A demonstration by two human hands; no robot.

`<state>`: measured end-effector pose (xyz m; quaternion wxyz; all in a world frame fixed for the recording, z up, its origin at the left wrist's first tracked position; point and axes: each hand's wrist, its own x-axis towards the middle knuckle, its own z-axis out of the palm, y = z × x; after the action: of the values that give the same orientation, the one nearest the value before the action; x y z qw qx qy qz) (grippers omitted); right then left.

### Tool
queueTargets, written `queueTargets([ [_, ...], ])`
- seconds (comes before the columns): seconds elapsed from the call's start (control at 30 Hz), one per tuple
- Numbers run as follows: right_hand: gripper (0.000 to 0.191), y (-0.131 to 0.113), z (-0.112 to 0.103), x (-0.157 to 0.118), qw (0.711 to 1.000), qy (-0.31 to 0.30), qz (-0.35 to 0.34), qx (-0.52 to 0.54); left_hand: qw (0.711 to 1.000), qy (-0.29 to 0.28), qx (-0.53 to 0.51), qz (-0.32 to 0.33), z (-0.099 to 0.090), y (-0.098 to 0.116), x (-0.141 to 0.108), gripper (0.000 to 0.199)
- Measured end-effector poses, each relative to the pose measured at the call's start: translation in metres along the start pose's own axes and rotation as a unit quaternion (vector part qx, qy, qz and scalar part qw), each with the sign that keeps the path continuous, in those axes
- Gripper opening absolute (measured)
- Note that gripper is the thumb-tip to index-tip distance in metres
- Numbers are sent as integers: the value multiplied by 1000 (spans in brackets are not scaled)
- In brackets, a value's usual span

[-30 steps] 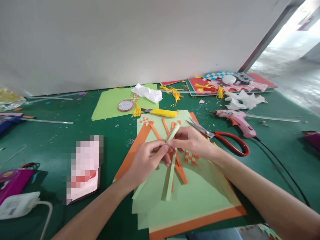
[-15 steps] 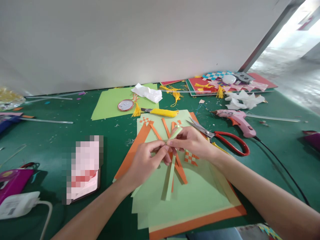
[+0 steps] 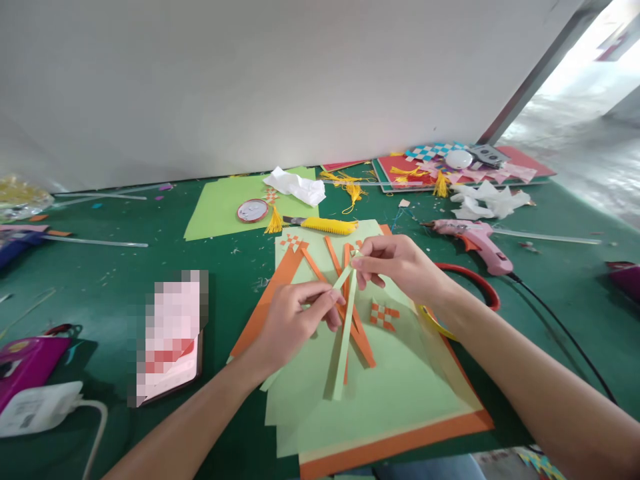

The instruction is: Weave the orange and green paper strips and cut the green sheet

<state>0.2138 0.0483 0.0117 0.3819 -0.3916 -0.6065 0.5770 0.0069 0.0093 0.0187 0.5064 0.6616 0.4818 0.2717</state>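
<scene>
My left hand [image 3: 300, 319] is closed, thumb and forefinger pinching the lower end of a short, slanting length of pale green paper strip [image 3: 342, 277]. At that length's upper end, the fingertips of my right hand [image 3: 403, 267] pinch the paper too. A longer pale green strip [image 3: 343, 353] hangs down from the right fingertips. Orange paper strips [image 3: 364, 345] lie beneath on stacked pale green sheets [image 3: 395, 393] with orange sheets under them. To the right of the strips rests a small orange-and-green woven paper piece [image 3: 383, 315]; another woven piece [image 3: 292, 242] lies at the upper left.
A yellow box cutter [image 3: 330, 226] lies behind the sheets. Red-handled scissors [image 3: 475, 280] are partly covered by my right arm, near a pink glue gun [image 3: 480, 241]. Left of the stack is a blurred-out phone [image 3: 173, 340]; crumpled white tissue [image 3: 295, 187] sits farther back.
My right hand has moved up and right, away from my left, so a length of the green strip now shows between them. My left hand has barely moved.
</scene>
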Motion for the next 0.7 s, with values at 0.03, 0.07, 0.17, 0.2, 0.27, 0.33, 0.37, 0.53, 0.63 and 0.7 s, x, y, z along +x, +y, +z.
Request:
queueTargets([
  [0.03, 19, -1, 0, 0, 1000, -3, 2, 4, 1000, 1, -3, -2, 0, 0, 0, 28],
  [0.07, 18, -1, 1, 0, 1000, -8, 8, 1, 1000, 4, -7, -3, 0, 0, 0, 28],
  [0.17, 18, -3, 5, 0, 998, -32, 37, -47, 1000, 9, -12, -2, -1, 0, -1, 27],
  [0.2, 17, -4, 7, -1, 996, -41, 49, -68, 1000, 9, -10, -1, -1, 1, -1, 28],
  [0.27, 13, -4, 12, -1, 992, -57, 68, -86, 1000, 7, -4, 0, -1, 1, -1, 31],
  [0.33, 8, -2, 17, -1, 991, -69, 77, -81, 1000, 2, -2, -2, -1, 1, -1, 34],
  [0.37, 7, -1, 19, -1, 991, -73, 77, -76, 1000, -1, -3, -5, -1, 1, 0, 35],
  [0.53, 7, 6, 23, -1, 995, -82, 56, -25, 1000, -12, -15, -14, -1, 0, 0, 30],
  [0.63, 7, 11, 25, -1, 996, -80, 45, 18, 999, -20, -21, -19, -1, 0, 0, 31],
  [0.7, 7, 13, 26, -1, 996, -72, 44, 38, 999, -23, -24, -20, -1, 0, 0, 31],
])
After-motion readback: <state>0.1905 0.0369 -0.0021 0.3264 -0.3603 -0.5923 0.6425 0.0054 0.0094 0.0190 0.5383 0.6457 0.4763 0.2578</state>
